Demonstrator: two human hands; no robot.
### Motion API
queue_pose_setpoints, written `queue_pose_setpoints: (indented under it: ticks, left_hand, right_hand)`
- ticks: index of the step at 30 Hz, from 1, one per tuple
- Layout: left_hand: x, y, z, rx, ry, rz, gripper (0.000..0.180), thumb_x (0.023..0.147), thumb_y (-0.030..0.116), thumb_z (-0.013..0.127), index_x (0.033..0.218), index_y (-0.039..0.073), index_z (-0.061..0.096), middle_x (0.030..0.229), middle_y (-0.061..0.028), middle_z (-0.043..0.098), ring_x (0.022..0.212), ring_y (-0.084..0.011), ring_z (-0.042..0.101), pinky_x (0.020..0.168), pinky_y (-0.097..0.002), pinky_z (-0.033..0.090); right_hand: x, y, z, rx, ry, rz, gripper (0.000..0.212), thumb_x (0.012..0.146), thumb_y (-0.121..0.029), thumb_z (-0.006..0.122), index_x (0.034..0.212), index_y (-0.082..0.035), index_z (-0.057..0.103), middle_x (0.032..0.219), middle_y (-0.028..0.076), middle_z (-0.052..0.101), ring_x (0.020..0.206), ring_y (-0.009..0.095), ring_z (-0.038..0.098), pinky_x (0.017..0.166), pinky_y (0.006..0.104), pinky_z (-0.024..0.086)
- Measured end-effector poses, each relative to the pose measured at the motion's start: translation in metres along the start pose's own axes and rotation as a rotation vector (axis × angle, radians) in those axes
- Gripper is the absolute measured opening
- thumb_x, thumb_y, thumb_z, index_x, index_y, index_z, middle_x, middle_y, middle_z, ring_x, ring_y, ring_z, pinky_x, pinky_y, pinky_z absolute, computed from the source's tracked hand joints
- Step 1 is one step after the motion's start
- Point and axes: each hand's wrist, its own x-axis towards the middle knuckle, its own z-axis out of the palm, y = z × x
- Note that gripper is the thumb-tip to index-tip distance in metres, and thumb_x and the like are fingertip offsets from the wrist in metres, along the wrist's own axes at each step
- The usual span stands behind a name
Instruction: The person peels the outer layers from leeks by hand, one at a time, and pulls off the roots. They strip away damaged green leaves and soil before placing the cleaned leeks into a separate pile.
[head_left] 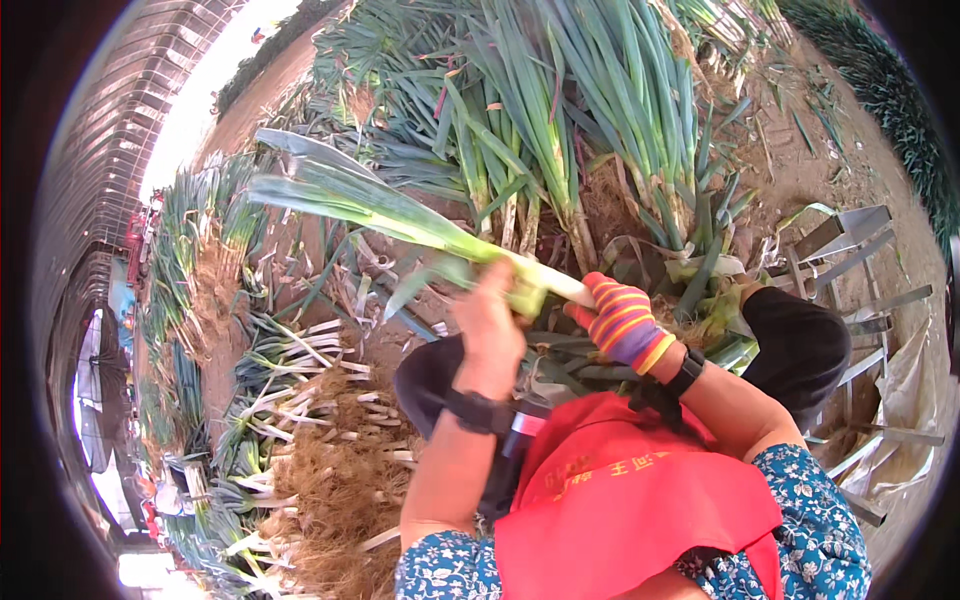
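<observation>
A long green onion (440,232) slants across in front of me, its green leaves toward the upper left and its white stalk toward the right. My right hand (628,322), in a striped red, yellow and purple glove, is closed around the white end. My bare left hand (488,330) is closed at the middle of the onion, where white turns green. A loose pale green leaf strip (440,272) hangs by the left fingers, slightly blurred. Whether it is still joined to the stalk I cannot tell.
Tall green onions (630,110) stand bundled ahead. Trimmed white-stalked onions (310,350) lie at left beside a heap of brown roots (340,480). A metal frame (850,235) stands at right. A red apron (640,490) covers my lap.
</observation>
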Motion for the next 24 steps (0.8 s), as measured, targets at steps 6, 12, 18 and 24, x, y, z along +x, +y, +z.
queue_pose_setpoints:
  ticks: [6,12,18,24]
  left_hand:
    - [-0.05,-0.037,-0.015,0.449,-0.523,-0.508,0.027,0.081,0.021,0.066,0.101,0.003,0.059,0.079,-0.0024,0.062,0.063,-0.0123,0.06,0.051,-0.0243,0.046]
    - [-0.022,0.004,-0.06,0.419,-0.256,0.137,0.031,0.081,0.013,0.068,0.106,0.001,0.054,0.103,-0.0079,0.058,0.096,-0.0143,0.055,0.077,-0.0297,0.048]
    - [-0.031,0.015,-0.043,-0.107,0.01,0.14,0.014,0.079,0.002,0.064,0.089,0.001,0.053,0.082,-0.013,0.06,0.077,-0.0323,0.064,0.075,-0.0479,0.053]
    - [-0.052,0.056,-0.06,-0.145,-0.202,0.221,0.016,0.079,-0.006,0.058,0.091,0.001,0.051,0.085,-0.013,0.061,0.081,-0.0308,0.064,0.078,-0.0448,0.054]
  right_hand:
    - [0.011,0.027,-0.003,-0.052,-0.072,-0.027,0.026,0.068,-0.022,0.074,0.081,-0.005,0.059,0.061,0.015,0.059,0.058,0.035,0.06,0.049,0.0382,0.045]
    - [-0.007,0.026,-0.026,0.076,-0.241,0.025,0.026,0.07,-0.024,0.071,0.086,-0.006,0.061,0.071,0.017,0.062,0.068,0.035,0.062,0.059,0.0404,0.049]
    - [-0.021,-0.005,-0.026,0.13,-0.362,-0.168,0.039,0.07,-0.013,0.067,0.106,-0.002,0.057,0.085,0.019,0.061,0.077,0.033,0.061,0.066,0.0372,0.049]
    - [0.011,0.01,-0.049,1.148,-0.896,0.319,0.056,0.081,-0.016,0.065,0.129,0.003,0.043,0.119,0.008,0.054,0.107,0.017,0.052,0.092,0.0301,0.041]
